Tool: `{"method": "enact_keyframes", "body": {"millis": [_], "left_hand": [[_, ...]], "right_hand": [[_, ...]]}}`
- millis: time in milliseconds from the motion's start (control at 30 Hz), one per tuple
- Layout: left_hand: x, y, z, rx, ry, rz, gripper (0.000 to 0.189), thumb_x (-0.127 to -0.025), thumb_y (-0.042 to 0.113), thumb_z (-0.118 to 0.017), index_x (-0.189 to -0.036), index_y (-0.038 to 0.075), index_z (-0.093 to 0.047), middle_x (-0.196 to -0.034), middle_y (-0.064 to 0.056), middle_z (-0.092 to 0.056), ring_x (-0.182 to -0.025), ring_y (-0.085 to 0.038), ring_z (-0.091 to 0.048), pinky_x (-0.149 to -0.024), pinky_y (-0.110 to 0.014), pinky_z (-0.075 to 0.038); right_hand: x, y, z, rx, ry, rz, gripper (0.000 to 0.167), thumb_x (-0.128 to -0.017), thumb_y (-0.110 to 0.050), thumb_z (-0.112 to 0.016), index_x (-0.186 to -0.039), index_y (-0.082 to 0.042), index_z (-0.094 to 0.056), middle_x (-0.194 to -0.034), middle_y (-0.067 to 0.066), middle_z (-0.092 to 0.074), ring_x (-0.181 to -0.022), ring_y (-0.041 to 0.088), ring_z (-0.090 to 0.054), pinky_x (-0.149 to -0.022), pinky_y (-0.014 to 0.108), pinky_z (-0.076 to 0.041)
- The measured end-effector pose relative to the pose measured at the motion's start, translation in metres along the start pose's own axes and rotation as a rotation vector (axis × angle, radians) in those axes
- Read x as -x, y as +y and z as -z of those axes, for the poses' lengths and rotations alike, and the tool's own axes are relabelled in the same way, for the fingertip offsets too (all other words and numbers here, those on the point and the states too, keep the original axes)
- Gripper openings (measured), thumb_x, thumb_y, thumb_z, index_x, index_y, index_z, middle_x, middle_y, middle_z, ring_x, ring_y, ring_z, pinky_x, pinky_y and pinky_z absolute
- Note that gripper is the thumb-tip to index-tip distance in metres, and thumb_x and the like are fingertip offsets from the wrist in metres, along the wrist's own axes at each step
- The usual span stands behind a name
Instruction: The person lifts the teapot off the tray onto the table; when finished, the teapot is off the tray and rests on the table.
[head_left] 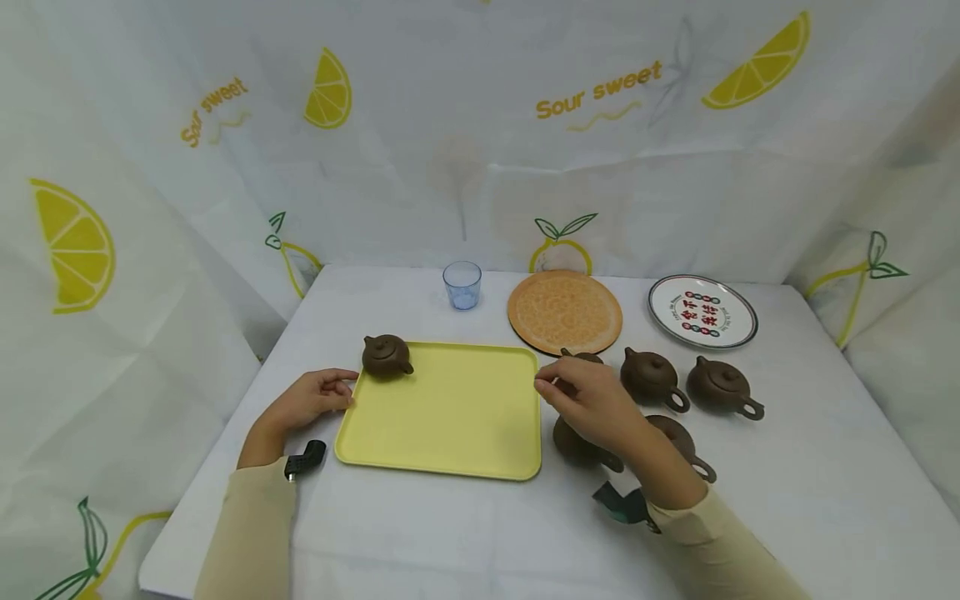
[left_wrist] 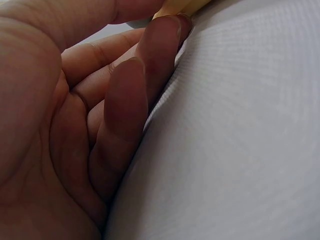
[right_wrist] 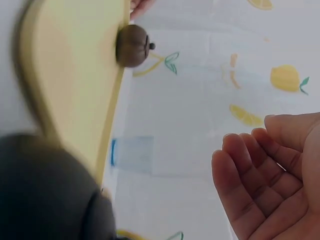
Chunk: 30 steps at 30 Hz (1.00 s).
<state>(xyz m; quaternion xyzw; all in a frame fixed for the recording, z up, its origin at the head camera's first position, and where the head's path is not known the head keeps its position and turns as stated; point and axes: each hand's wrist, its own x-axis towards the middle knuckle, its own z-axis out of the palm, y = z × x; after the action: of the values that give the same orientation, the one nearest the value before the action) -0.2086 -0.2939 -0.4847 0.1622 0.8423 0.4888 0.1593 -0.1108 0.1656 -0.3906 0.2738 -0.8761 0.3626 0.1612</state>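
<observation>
A yellow tray (head_left: 450, 408) lies on the table, with a small brown teapot (head_left: 386, 357) at its far left corner. My left hand (head_left: 311, 398) rests on the tabletop beside the tray's left edge, fingertips touching or very close to that edge, fingers loosely bent. Over the tray's right edge hovers my right hand (head_left: 592, 398), with nothing in it. In the right wrist view the right hand's fingers (right_wrist: 240, 165) are relaxed and slightly bent. Several more brown teapots, including one (head_left: 651, 379) beyond the hand, stand around and below it; the hand and forearm partly cover some.
A clear blue glass (head_left: 462, 286) stands behind the tray. To its right lie a round tan board (head_left: 566, 312) and a white plate (head_left: 731, 292) with a dark rim and red characters. White fabric (head_left: 420, 183) with lemon prints hangs around the table.
</observation>
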Motion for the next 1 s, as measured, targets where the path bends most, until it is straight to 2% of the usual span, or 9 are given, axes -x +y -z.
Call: {"method": "enact_keyframes", "body": {"millis": [100, 233, 367, 467, 500, 567, 767, 1000], "left_hand": [[-0.001, 0.001, -0.001, 0.0, -0.009, 0.007, 0.048, -0.085, 0.0, -0.067, -0.129, -0.011, -0.052, -0.09, -0.01, -0.065, -0.078, -0.013, -0.06, -0.07, -0.022, -0.048], [-0.002, 0.001, -0.001, 0.006, -0.017, 0.014, 0.049, -0.085, 0.0, -0.067, -0.131, -0.01, -0.051, -0.091, -0.011, -0.064, -0.078, -0.012, -0.059, -0.07, -0.022, -0.048], [0.002, 0.016, -0.001, 0.001, -0.031, 0.029, 0.049, -0.086, -0.001, -0.066, -0.131, -0.012, -0.05, -0.091, -0.011, -0.064, -0.078, -0.012, -0.059, -0.07, -0.022, -0.047], [0.002, 0.018, -0.001, -0.011, -0.03, 0.044, 0.048, -0.087, -0.002, -0.066, -0.131, -0.013, -0.05, -0.091, -0.011, -0.064, -0.078, -0.012, -0.059, -0.071, -0.022, -0.047], [0.0, 0.013, 0.0, -0.013, -0.029, 0.042, 0.048, -0.087, -0.001, -0.066, -0.131, -0.012, -0.05, -0.091, -0.011, -0.064, -0.078, -0.012, -0.059, -0.071, -0.022, -0.047], [-0.003, 0.005, 0.001, -0.016, -0.024, 0.044, 0.05, -0.087, 0.002, -0.067, -0.132, -0.01, -0.05, -0.092, -0.01, -0.064, -0.079, -0.012, -0.059, -0.071, -0.022, -0.047], [-0.004, 0.002, 0.002, -0.02, -0.026, 0.039, 0.05, -0.087, 0.003, -0.067, -0.133, -0.009, -0.05, -0.092, -0.009, -0.064, -0.079, -0.013, -0.059, -0.071, -0.022, -0.047], [-0.003, 0.0, 0.001, -0.031, -0.018, 0.04, 0.049, -0.087, 0.004, -0.067, -0.132, -0.008, -0.051, -0.092, -0.009, -0.065, -0.08, -0.013, -0.06, -0.073, -0.022, -0.047]], "right_hand": [[-0.015, -0.006, -0.015, -0.018, -0.039, -0.022, 0.007, -0.093, -0.017, -0.067, -0.096, -0.014, -0.072, -0.087, -0.009, -0.064, -0.072, 0.004, -0.056, -0.063, 0.027, -0.049], [-0.034, -0.012, -0.038, -0.042, -0.129, -0.058, 0.013, -0.096, -0.024, -0.063, -0.099, -0.016, -0.072, -0.09, -0.009, -0.066, -0.074, 0.004, -0.057, -0.065, 0.028, -0.049], [-0.053, -0.019, -0.064, -0.066, -0.222, -0.092, 0.016, -0.097, -0.026, -0.06, -0.103, -0.016, -0.072, -0.092, -0.008, -0.067, -0.075, 0.003, -0.058, -0.066, 0.026, -0.049], [-0.065, -0.024, -0.082, -0.071, -0.273, -0.133, 0.018, -0.097, -0.027, -0.06, -0.104, -0.016, -0.071, -0.094, -0.008, -0.067, -0.075, 0.003, -0.058, -0.065, 0.025, -0.048], [-0.069, -0.026, -0.087, -0.068, -0.284, -0.147, 0.018, -0.097, -0.027, -0.061, -0.105, -0.016, -0.071, -0.094, -0.008, -0.067, -0.074, 0.003, -0.058, -0.065, 0.025, -0.048], [-0.077, -0.029, -0.096, -0.058, -0.306, -0.17, 0.021, -0.096, -0.03, -0.061, -0.106, -0.014, -0.071, -0.095, -0.007, -0.067, -0.075, 0.004, -0.059, -0.064, 0.025, -0.048], [-0.1, -0.034, -0.122, -0.013, -0.358, -0.252, 0.031, -0.096, -0.034, -0.062, -0.114, -0.01, -0.068, -0.104, -0.002, -0.066, -0.083, 0.009, -0.062, -0.068, 0.026, -0.049], [-0.12, -0.035, -0.148, 0.133, -0.476, -0.21, 0.037, -0.097, -0.033, -0.061, -0.124, -0.007, -0.064, -0.114, 0.005, -0.065, -0.102, 0.018, -0.06, -0.081, 0.03, -0.049]]}}
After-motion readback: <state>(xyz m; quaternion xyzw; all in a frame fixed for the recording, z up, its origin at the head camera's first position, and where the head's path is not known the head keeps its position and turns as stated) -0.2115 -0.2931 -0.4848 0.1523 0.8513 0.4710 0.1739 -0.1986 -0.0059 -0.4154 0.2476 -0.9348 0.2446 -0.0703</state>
